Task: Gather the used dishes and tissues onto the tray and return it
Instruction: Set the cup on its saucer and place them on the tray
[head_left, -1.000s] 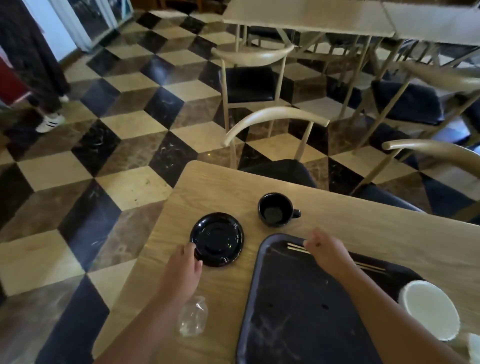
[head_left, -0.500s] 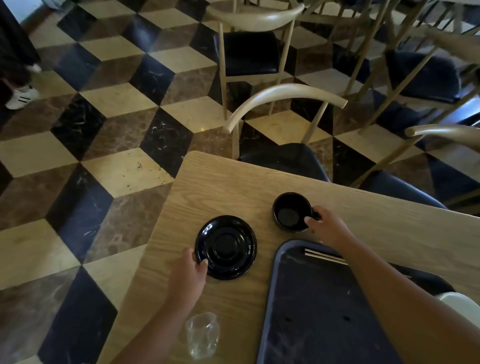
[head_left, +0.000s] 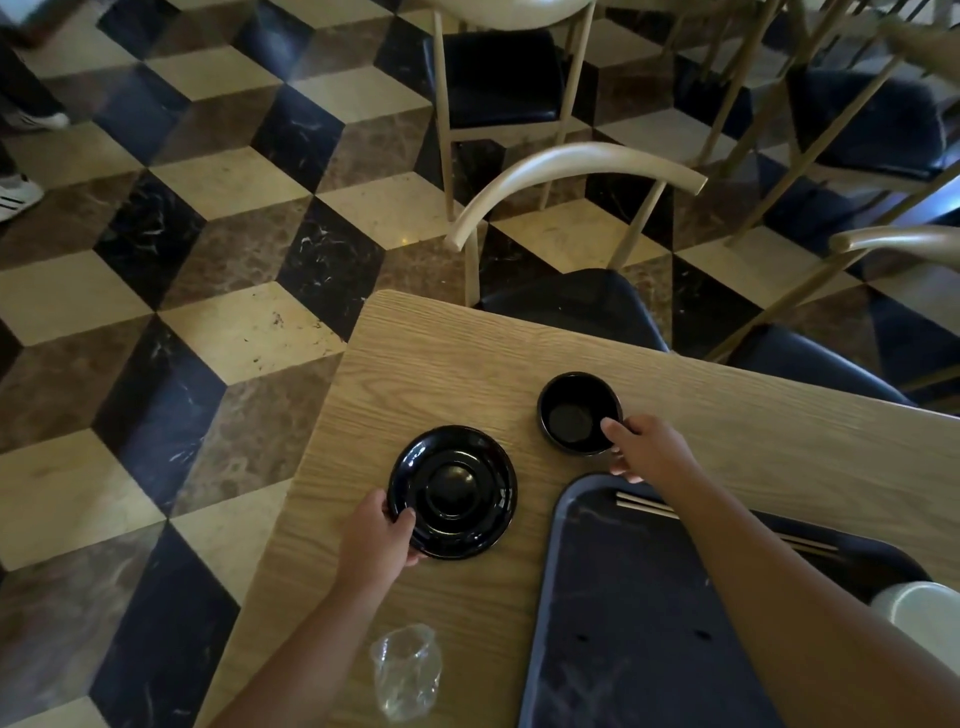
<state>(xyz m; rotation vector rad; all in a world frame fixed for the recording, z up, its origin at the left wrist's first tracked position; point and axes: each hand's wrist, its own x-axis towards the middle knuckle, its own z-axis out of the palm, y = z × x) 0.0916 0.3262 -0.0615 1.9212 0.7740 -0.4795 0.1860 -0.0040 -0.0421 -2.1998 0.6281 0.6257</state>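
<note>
A black saucer (head_left: 457, 488) lies on the wooden table (head_left: 431, 358). My left hand (head_left: 376, 540) grips its near left rim, thumb over the edge. A small black cup (head_left: 574, 410) stands behind it to the right, and my right hand (head_left: 649, 449) holds the cup at its right side, where the handle is covered. The dark tray (head_left: 623, 623) sits at the near right, with wooden chopsticks (head_left: 647, 505) along its far edge and a white bowl (head_left: 919, 613) at its right. A crumpled clear plastic cup (head_left: 408, 670) lies by my left forearm.
Wooden chairs with black seats (head_left: 576, 301) stand tucked against the table's far edge, more of them behind. The table's left edge drops to a checkered marble floor. A person's white shoe (head_left: 15, 195) shows at the far left.
My right hand left the tray's far edge and took hold of the black cup. My left hand closed onto the saucer's rim. The view tilted down and nearer.
</note>
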